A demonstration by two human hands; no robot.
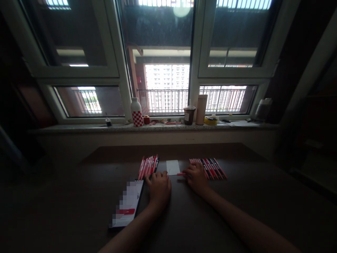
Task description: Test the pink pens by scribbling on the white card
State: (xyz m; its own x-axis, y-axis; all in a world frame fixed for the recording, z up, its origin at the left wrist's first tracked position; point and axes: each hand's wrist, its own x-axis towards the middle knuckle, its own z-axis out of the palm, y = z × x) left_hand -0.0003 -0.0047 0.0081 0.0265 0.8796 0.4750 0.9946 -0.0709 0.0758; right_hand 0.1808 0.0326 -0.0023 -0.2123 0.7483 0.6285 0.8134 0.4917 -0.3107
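My right hand (197, 177) pinches a slim red-pink pen (180, 174), its end pointing left over the lower edge of a small white paper (172, 167). Beneath and beside that hand lies a row of red, pink and dark pens (214, 168). My left hand (159, 186) is on the other side of the paper, thumb and forefinger drawn together at something thin and small that I cannot make out. Its outer fingers reach toward a second row of pink and red pens (147, 167). Both rows lie side by side on the dark table (223, 225).
A phone or tablet (127, 203) with a lit screen lies left of my left forearm. On the windowsill (163, 129) stand a checkered bottle (137, 114), a dark drink cup (189, 115), a tall tan flask (201, 109) and a yellow item (211, 121).
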